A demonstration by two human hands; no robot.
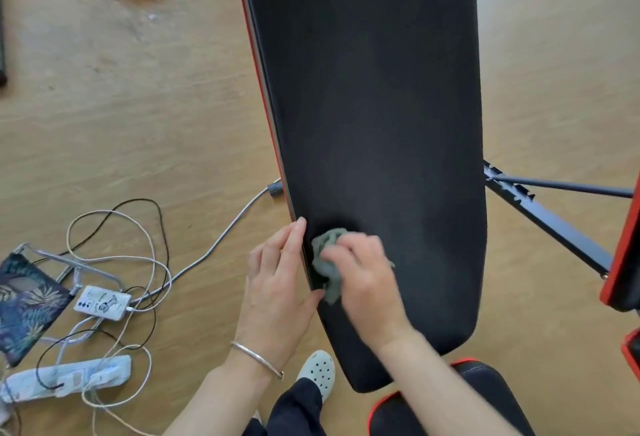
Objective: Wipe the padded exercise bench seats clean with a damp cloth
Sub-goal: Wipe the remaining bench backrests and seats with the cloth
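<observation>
Cloth [326,264] beneath right fingers [349,245], on bench [374,106]

My left hand [277,283] lies with its fingers straight and together, pointing away from me. It rests along the left edge of the bench pad [374,106], with the thumb tip touching that edge. The bare left forearm rises from the lower left. Just beside it, my right hand [363,273] is knuckles up and blurred, its fingers curled round the bunched cloth [325,255], holding it against the pad. My right forearm slants in from the lower right.
</observation>
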